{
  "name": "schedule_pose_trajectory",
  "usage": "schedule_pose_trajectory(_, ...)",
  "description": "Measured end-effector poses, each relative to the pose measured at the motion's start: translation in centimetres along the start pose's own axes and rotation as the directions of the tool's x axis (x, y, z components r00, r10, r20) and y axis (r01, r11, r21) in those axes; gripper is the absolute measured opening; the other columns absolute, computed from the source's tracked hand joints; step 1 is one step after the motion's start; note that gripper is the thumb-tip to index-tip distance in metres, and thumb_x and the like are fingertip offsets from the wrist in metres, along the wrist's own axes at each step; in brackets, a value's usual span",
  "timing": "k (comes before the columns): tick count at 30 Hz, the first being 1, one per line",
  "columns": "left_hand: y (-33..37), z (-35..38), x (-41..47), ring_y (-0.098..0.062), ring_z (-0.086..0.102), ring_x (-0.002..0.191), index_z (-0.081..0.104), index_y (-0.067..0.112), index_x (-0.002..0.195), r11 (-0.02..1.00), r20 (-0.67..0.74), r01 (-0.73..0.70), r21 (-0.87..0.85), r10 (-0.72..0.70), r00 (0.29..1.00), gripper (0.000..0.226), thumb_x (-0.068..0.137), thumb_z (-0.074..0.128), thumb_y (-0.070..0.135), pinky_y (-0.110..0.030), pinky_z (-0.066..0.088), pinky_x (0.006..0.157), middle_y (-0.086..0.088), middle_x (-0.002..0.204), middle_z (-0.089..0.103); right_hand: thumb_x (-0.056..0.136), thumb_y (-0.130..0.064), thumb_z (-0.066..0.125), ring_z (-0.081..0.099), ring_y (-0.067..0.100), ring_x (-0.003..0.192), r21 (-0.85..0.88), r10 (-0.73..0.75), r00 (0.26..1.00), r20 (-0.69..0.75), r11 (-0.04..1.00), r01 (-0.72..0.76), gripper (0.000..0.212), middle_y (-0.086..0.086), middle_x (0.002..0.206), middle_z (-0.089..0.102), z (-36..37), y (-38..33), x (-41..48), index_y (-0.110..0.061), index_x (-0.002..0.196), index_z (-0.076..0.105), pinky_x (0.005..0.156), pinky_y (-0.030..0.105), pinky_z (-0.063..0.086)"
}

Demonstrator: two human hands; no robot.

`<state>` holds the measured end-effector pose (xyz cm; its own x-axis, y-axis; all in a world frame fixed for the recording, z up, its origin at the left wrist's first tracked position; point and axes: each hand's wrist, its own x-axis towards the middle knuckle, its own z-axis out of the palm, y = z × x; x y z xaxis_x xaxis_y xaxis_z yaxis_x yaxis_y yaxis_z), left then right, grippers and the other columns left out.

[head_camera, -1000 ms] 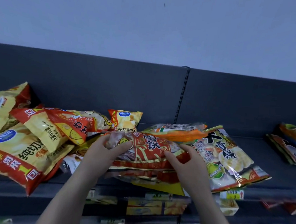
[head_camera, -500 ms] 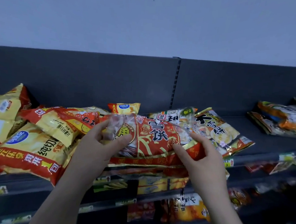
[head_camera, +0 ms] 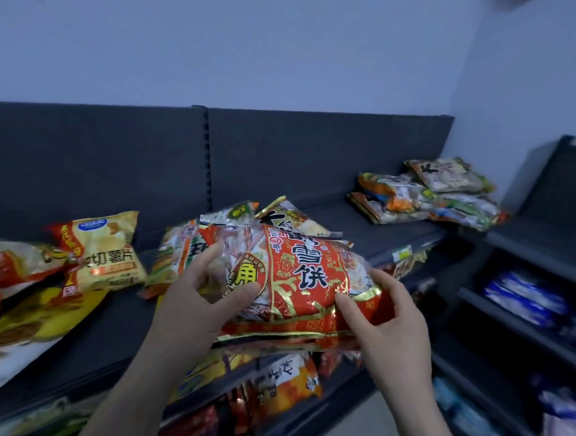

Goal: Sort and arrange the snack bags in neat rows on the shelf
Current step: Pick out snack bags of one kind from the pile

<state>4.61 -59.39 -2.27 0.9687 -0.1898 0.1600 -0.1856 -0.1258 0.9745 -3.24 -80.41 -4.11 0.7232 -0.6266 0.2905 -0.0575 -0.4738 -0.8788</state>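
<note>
While the red snack bag hangs over the shelf front, the left grip pinches its left end (thumb on the printed face) and the right grip curls round its right end. Yellow chip bags lie left of both grips.

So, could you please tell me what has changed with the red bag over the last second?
The left hand and right hand have lifted the red bag off the pile and drawn it out past the front of the shelf; the view swung right, toward the far stack of bags. Unchanged: each hand grips one end of the bag, and the yellow chip bags lie heaped on the left.
</note>
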Motion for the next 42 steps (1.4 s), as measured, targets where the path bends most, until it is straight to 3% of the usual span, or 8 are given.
schedule_pose_trajectory(5, 0.4, 8.4, 3.4, -0.014, 0.051, 0.122, 0.040, 0.054, 0.137, 1.000, 0.118, -0.003, -0.020, 0.005, 0.993, 0.086, 0.058, 0.075, 0.060, -0.044, 0.045, 0.100, 0.009, 0.144, 0.047, 0.071, -0.057, 0.073, 0.059, 0.006, 0.103, -0.048, 0.048, 0.994, -0.097, 0.997, -0.053, 0.064, -0.019, 0.118, 0.057, -4.7, 4.4, 5.0, -0.041, 0.129, 0.050, 0.084, 0.040, 0.056)
schedule_pose_trajectory(9, 1.3, 16.4, 6.6, -0.010, 0.047, 0.120, 0.038, 0.050, 0.140, 0.999, 0.142, -0.022, -0.023, 0.025, 0.990, 0.085, 0.064, 0.075, 0.053, -0.039, 0.042, 0.096, 0.008, 0.145, 0.044, 0.074, -0.053, 0.074, 0.057, 0.006, 0.104, -0.086, 0.059, 0.989, -0.137, 0.994, -0.071, 0.064, -0.017, 0.118, 0.057, -9.3, 7.5, 10.4, -0.039, 0.131, 0.049, 0.087, 0.039, 0.055)
schedule_pose_trajectory(14, 2.2, 26.0, 10.5, -0.004, 0.052, 0.109, 0.038, 0.046, 0.140, 0.997, 0.188, -0.033, -0.065, 0.045, 0.981, 0.075, 0.076, 0.076, 0.041, -0.028, 0.043, 0.083, 0.025, 0.121, 0.050, 0.075, -0.052, 0.073, 0.058, 0.006, 0.104, -0.121, 0.052, 0.985, -0.167, 0.990, -0.073, 0.063, -0.018, 0.118, 0.059, -14.9, 11.5, 17.3, -0.039, 0.131, 0.048, 0.089, 0.039, 0.054)
schedule_pose_trajectory(19, 2.0, 33.3, 14.2, -0.014, 0.058, 0.115, 0.035, 0.051, 0.141, 0.996, 0.245, -0.033, -0.079, 0.052, 0.968, 0.081, 0.072, 0.076, 0.051, -0.041, 0.052, 0.093, 0.017, 0.127, 0.057, 0.079, -0.046, 0.072, 0.056, 0.003, 0.100, -0.141, 0.027, 0.984, -0.175, 0.989, -0.053, 0.059, -0.019, 0.112, 0.057, -18.4, 15.0, 23.6, -0.036, 0.133, 0.049, 0.086, 0.033, 0.052)
schedule_pose_trajectory(24, 1.4, 38.1, 19.3, -0.019, 0.059, 0.119, 0.036, 0.063, 0.133, 0.993, 0.281, -0.023, -0.114, 0.055, 0.958, 0.076, 0.071, 0.078, 0.054, -0.047, 0.052, 0.094, 0.012, 0.135, 0.056, 0.082, -0.045, 0.070, 0.054, 0.003, 0.100, -0.121, 0.035, 0.986, -0.165, 0.991, -0.055, 0.058, -0.020, 0.113, 0.055, -19.1, 17.5, 29.5, -0.038, 0.134, 0.046, 0.086, 0.032, 0.052)
schedule_pose_trajectory(27, 1.2, 40.8, 23.1, -0.012, 0.059, 0.119, 0.034, 0.056, 0.139, 0.992, 0.286, -0.038, -0.124, 0.072, 0.955, 0.072, 0.082, 0.074, 0.038, -0.042, 0.052, 0.096, 0.012, 0.133, 0.058, 0.084, -0.043, 0.069, 0.052, 0.001, 0.100, -0.111, 0.020, 0.986, -0.168, 0.993, -0.039, 0.057, -0.020, 0.113, 0.054, -18.8, 18.4, 33.8, -0.037, 0.135, 0.046, 0.086, 0.030, 0.051)
schedule_pose_trajectory(36, 2.9, 48.0, 39.0, -0.015, 0.059, 0.119, 0.032, 0.046, 0.145, 0.987, 0.274, -0.127, -0.102, 0.151, 0.950, 0.080, 0.078, 0.074, 0.042, -0.046, 0.052, 0.096, 0.010, 0.134, 0.057, 0.088, -0.038, 0.066, 0.050, 0.007, 0.115, -0.143, -0.060, 0.977, -0.202, 0.989, 0.031, 0.056, -0.015, 0.127, 0.055, -16.9, 19.3, 49.9, -0.029, 0.140, 0.046, 0.096, 0.031, 0.045)
schedule_pose_trajectory(42, 3.2, 52.5, 49.0, -0.019, 0.054, 0.125, 0.021, 0.032, 0.153, 0.979, 0.285, -0.204, 0.009, 0.193, 0.939, 0.080, 0.088, 0.069, 0.034, -0.049, 0.047, 0.102, 0.001, 0.141, 0.050, 0.089, -0.037, 0.063, 0.048, 0.017, 0.127, -0.179, -0.075, 0.974, -0.215, 0.983, 0.036, 0.057, -0.007, 0.139, 0.051, -14.8, 20.7, 60.1, -0.025, 0.141, 0.044, 0.105, 0.043, 0.043)
